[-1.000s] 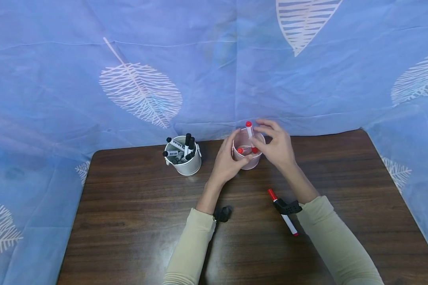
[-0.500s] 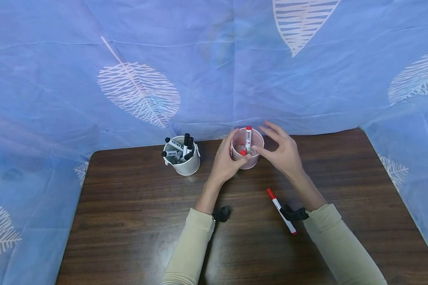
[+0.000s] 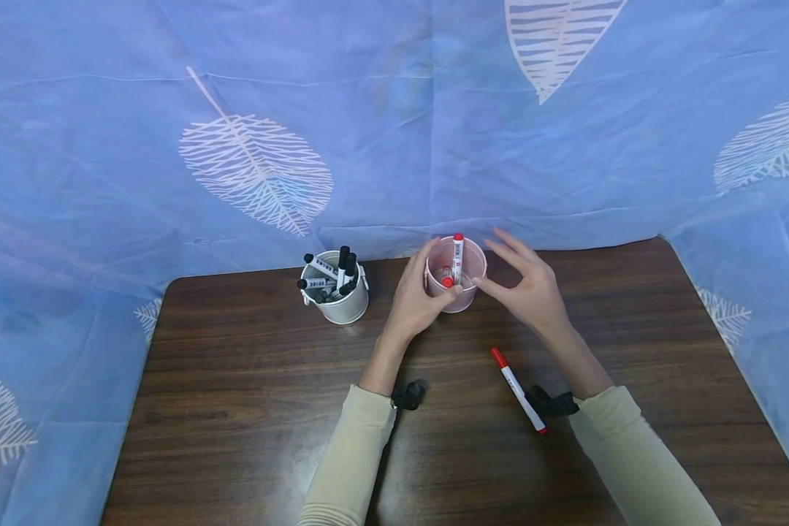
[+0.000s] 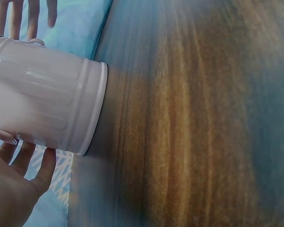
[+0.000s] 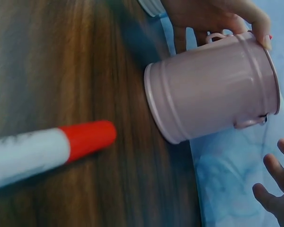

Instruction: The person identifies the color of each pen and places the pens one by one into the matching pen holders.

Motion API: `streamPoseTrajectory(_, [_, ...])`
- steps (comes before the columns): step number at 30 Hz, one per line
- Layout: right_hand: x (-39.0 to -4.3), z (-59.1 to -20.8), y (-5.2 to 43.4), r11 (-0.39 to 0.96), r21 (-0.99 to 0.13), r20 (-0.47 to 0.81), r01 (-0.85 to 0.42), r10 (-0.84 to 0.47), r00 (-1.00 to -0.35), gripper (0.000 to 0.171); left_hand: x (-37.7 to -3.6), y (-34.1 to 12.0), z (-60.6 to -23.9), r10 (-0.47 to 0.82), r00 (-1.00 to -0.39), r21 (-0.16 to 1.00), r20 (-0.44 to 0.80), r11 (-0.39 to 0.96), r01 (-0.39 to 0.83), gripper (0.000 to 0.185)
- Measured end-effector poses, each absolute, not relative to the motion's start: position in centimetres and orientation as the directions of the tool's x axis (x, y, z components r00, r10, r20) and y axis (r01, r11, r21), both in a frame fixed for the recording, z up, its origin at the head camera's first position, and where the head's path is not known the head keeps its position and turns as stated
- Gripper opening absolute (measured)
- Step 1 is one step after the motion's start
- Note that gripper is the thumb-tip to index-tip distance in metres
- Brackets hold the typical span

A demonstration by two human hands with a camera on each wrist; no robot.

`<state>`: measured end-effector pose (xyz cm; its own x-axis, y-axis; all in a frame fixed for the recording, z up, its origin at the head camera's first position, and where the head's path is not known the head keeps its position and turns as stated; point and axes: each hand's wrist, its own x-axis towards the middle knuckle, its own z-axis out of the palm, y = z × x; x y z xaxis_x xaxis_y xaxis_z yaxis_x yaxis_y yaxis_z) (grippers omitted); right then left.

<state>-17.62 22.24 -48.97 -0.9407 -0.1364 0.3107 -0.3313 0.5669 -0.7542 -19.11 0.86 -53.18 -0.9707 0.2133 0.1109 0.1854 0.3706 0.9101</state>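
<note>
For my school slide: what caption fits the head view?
Left hand holds a pink metal cup of red-capped markers on a wooden table.

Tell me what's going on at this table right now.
A person is sorting markers into cups. The left hand holds the pink cup, which has red markers standing in it. The right hand is open beside the cup, holding nothing. Another red marker lies on the table near the right wrist. A white cup of black markers stands to the left.
</note>
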Motion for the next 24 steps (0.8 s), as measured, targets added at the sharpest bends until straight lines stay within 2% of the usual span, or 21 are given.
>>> streamPoseTrajectory(9, [-15.5,-49.8,23.9,0.643,-0.702,0.286,-0.307,-0.140,-0.948,0.065,-19.1,0.8,-53.1,0.212,-0.971,0.907,0.111,0.377,0.186,0.087])
streamPoseTrajectory(24, [-12.9,-50.9,25.2,0.681,-0.707,0.162,-0.190,-0.106,-0.981,0.063,-18.9,0.9,-53.2,0.218,-0.968,0.901,0.124,0.384,0.202,0.092])
